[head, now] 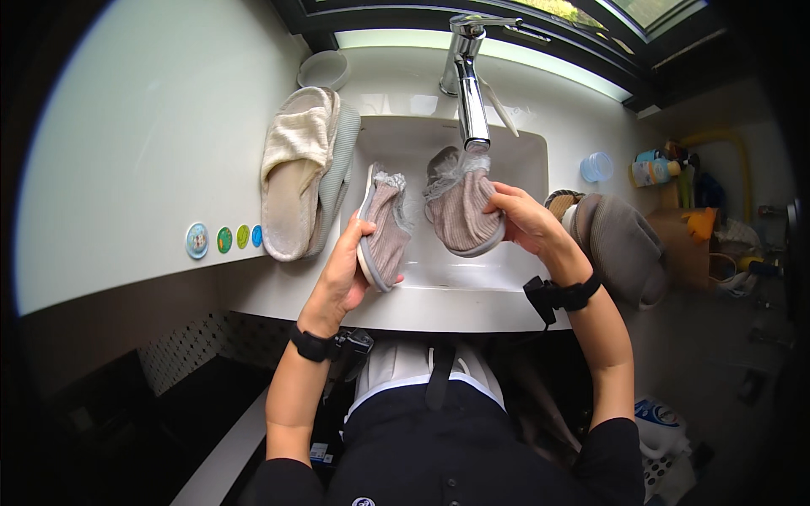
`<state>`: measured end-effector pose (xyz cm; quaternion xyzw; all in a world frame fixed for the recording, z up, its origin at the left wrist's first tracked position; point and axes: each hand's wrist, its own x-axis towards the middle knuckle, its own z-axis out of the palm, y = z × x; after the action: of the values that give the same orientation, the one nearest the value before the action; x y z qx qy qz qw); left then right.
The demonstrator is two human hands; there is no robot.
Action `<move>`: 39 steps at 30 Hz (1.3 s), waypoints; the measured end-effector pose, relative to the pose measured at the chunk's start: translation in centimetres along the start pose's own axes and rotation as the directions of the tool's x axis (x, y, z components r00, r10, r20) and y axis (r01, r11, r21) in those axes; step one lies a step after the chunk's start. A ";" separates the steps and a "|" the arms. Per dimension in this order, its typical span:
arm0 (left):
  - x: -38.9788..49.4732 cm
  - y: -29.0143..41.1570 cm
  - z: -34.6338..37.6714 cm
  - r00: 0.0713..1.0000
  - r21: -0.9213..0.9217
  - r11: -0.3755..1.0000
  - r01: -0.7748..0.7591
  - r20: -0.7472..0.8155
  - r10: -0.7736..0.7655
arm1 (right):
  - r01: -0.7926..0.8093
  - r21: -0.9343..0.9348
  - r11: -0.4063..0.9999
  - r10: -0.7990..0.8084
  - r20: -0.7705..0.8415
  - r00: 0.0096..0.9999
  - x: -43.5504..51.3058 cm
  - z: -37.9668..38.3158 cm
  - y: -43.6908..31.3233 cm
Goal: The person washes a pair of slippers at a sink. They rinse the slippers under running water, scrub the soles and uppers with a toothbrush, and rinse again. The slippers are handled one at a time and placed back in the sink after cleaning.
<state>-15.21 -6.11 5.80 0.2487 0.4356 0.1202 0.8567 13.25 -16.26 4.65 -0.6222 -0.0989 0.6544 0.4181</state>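
Over the white sink basin (455, 272) I hold a pair of pinkish-grey ribbed fabric slippers, one in each hand. My left hand (348, 265) grips the left slipper (387, 231) by its grey-edged sole, tilted on its side. My right hand (522, 218) pinches the right slipper (465, 218) at its fabric upper, toe toward me. The opening of the right slipper sits under the spout of the chrome faucet (473, 120), and water splashes over it. Wet, shiny patches show at the openings of both slippers.
Cream slippers (294, 171) lean over a grey-green slipper (342, 164) left of the basin. Grey slippers (623, 243) rest at the right counter edge. A small clear blue cup (597, 167), a white bowl (323, 69) and bottles (655, 171) stand around. A window (569, 12) is behind the faucet.
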 end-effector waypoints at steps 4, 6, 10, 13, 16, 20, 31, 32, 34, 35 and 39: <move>1.2 -0.3 -1.1 0.979 -0.276 0.944 0.179 0.143 -0.144 | 0.045 0.101 0.994 -0.044 -0.012 0.999 -2.0 -1.3 0.2; 1.7 -0.8 -1.4 0.992 -0.250 0.959 0.130 0.040 -0.123 | 0.041 0.196 0.980 -0.046 0.024 0.999 -2.5 -1.6 0.8; 1.4 -2.3 -1.8 0.971 -0.010 1.000 0.006 -0.241 -0.008 | 0.011 0.302 0.953 -0.017 0.018 1.000 -2.7 -1.7 2.0; 0.8 -2.6 -2.3 0.933 0.548 0.829 -0.110 -0.232 0.277 | 0.001 0.351 0.936 -0.016 0.041 0.999 -2.6 -1.2 2.6; -0.4 -3.1 -2.6 0.849 0.928 0.322 -0.186 -0.013 0.528 | 0.016 0.397 0.918 -0.053 0.083 0.995 -2.7 -0.5 2.9; -2.1 -3.4 -1.6 0.869 0.978 -0.011 -0.210 0.192 0.456 | 0.074 0.405 0.912 -0.113 0.073 0.991 -2.8 0.4 2.9; 2.7 -2.6 6.2 0.980 0.170 0.965 -0.197 0.039 0.194 | 0.094 0.459 0.884 -0.179 0.147 0.973 -1.5 2.8 4.0; 3.0 -2.2 6.3 0.974 0.141 0.964 -0.226 0.029 0.224 | 0.057 0.361 0.931 -0.126 0.171 0.977 -1.2 2.6 4.3; 3.7 -1.0 6.2 0.960 0.152 0.948 -0.279 0.065 0.272 | -0.024 0.018 1.000 0.020 0.179 0.984 -0.3 1.7 4.7; 3.9 -0.6 6.3 0.957 0.213 0.933 -0.290 0.078 0.279 | 0.053 -0.223 0.973 -0.039 0.068 0.997 0.4 1.3 4.8; 4.6 0.9 6.5 0.951 0.386 0.869 -0.310 0.116 0.287 | 0.351 -0.431 0.831 -0.485 -0.254 0.837 4.7 0.1 3.4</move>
<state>-7.20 -5.49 6.32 0.4860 0.3834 0.1527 0.7704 12.29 -15.21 -1.04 -0.7585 -0.2786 0.3919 0.4399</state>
